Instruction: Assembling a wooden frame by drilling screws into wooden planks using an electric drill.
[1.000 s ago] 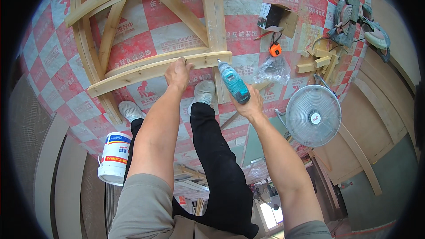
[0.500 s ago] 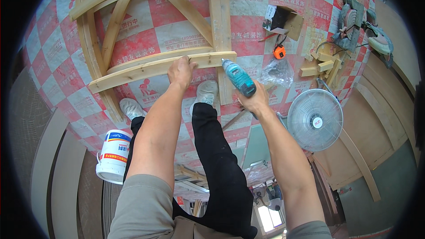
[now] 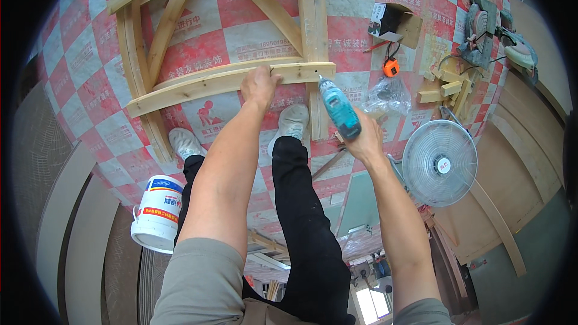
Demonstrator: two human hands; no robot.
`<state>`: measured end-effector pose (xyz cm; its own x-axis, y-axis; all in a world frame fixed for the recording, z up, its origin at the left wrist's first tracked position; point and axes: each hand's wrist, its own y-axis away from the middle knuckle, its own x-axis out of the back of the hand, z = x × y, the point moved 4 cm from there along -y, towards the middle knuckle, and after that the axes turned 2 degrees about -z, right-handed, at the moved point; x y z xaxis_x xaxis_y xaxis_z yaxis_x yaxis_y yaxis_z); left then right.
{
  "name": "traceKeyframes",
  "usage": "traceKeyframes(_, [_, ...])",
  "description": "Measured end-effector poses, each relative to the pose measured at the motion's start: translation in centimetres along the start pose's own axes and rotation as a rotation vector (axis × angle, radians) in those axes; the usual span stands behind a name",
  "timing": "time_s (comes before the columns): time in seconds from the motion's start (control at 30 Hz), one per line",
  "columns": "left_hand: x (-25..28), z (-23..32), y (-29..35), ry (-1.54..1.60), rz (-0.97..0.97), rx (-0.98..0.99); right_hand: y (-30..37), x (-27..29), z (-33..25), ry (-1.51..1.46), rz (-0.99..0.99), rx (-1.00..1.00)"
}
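My left hand (image 3: 259, 86) is closed on the middle of a pale wooden board (image 3: 198, 94). A small dark mark by its fingertips is too small to make out. The board lies across two uprights of a timber frame (image 3: 317, 30) with diagonal braces. In my right hand (image 3: 366, 138) is a teal cordless drill (image 3: 340, 108), gripped by its handle. Its tip points at the board's right end, just below a dark round spot (image 3: 316, 71) in the wood. Whether the spot is a screw head or a hole, I cannot tell.
My shoes stand by the frame's near side. At left is a white paint bucket (image 3: 158, 216). On the right lie an open cardboard box (image 3: 406, 27), an orange tape measure (image 3: 391, 68), a plastic bag (image 3: 385, 97), wood offcuts (image 3: 448, 88) and power tools (image 3: 481, 24), above a round fan (image 3: 439, 164).
The drill tip has come down off the board's right end, uncovering the dark spot there. My left hand stays on the board. The whole view has shifted slightly.
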<state>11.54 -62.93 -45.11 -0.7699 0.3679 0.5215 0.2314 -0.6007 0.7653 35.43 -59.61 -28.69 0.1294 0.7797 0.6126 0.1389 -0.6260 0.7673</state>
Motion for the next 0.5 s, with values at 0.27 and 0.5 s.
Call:
traceKeyframes(0.27, [-0.2,-4.7,5.7,0.467,-0.076,-0.2,12.3,-6.1,1.3,-0.527,0.021,-0.046])
traceKeyframes(0.5, [4.5,-8.5,18.7,1.527,-0.439,0.243,19.3,-8.9,-6.0,-0.721,-0.129,-0.136])
